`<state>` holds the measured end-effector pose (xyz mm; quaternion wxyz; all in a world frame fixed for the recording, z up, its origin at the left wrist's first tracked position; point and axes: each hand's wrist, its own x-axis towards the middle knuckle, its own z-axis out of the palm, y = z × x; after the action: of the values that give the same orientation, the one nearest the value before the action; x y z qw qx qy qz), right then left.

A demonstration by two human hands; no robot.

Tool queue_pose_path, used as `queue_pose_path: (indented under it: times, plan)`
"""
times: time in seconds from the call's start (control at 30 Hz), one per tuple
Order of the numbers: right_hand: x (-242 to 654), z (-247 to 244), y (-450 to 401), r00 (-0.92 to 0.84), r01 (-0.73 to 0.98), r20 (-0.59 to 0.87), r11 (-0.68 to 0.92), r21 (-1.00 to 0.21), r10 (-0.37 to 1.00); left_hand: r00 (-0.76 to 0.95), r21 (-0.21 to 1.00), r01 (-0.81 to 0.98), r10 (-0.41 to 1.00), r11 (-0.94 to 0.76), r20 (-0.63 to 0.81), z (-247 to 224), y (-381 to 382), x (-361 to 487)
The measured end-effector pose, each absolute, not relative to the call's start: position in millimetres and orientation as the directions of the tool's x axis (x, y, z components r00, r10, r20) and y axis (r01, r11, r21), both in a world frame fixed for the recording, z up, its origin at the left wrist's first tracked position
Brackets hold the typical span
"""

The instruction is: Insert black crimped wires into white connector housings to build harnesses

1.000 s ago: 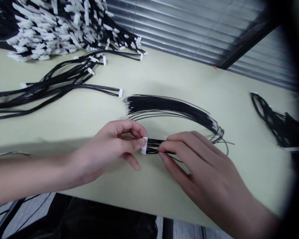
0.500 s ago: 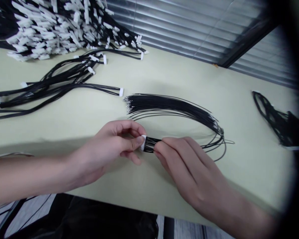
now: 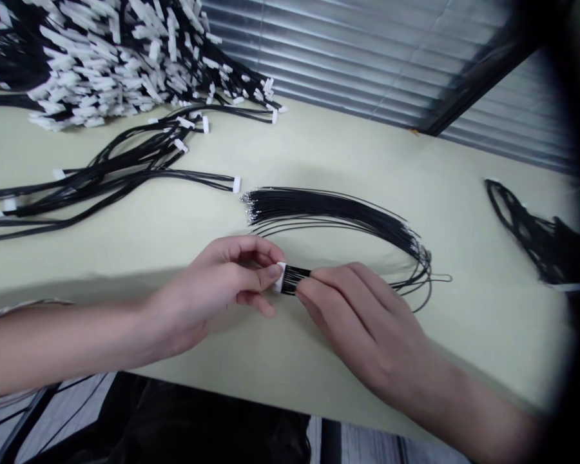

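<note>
grip of the left hand point(image 3: 222, 283) is pinched closed on a white connector point(image 3: 281, 277) — the right hand point(image 3: 372, 316), fingertips together, pinches the black wires point(image 3: 296, 281) just to its right. both hands are over the tabletop point(image 3: 261, 367). beyond lies a metal-tipped wire bundle point(image 3: 328, 209); farther left, white-ended cables point(image 3: 140, 169), then a big connector heap point(image 3: 101, 71).

Left fingers point(image 3: 269, 273) partly cover a white connector point(image 3: 280, 284); right fingers point(image 3: 331, 287) partly hide black wires point(image 3: 296, 281); the upper-left cable pile point(image 3: 94, 74) is cut off.
</note>
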<state>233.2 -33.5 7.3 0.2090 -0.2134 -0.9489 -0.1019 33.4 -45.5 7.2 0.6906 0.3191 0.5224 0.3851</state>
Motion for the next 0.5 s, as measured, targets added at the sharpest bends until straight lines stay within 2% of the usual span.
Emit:
queue_pose_path:
  times: [0.13,0.23,0.3,0.4,0.5]
  plan:
    - [242,6,-26,-0.709,0.504,0.555,0.863,-0.034,0.436,0.189,0.850,-0.198,0.870,0.488,-0.455,9,-46,33]
    - [249,5,-19,-0.741,0.529,0.429,0.842,-0.100,0.516,0.210,0.854,-0.206,0.874,0.478,-0.439,10,-45,31]
    - [254,5,-16,-0.809,0.527,0.287,0.849,-0.029,0.512,0.224,0.859,-0.202,0.876,0.471,-0.428,10,-44,29]
    - [263,13,-13,-0.857,0.515,0.133,0.843,0.158,0.499,0.258,0.887,-0.173,0.889,0.427,-0.378,9,-41,26]
    - [270,32,-11,-0.868,0.496,0.172,0.803,0.331,0.466,0.336,0.931,-0.125,0.898,0.342,-0.284,10,-38,23]
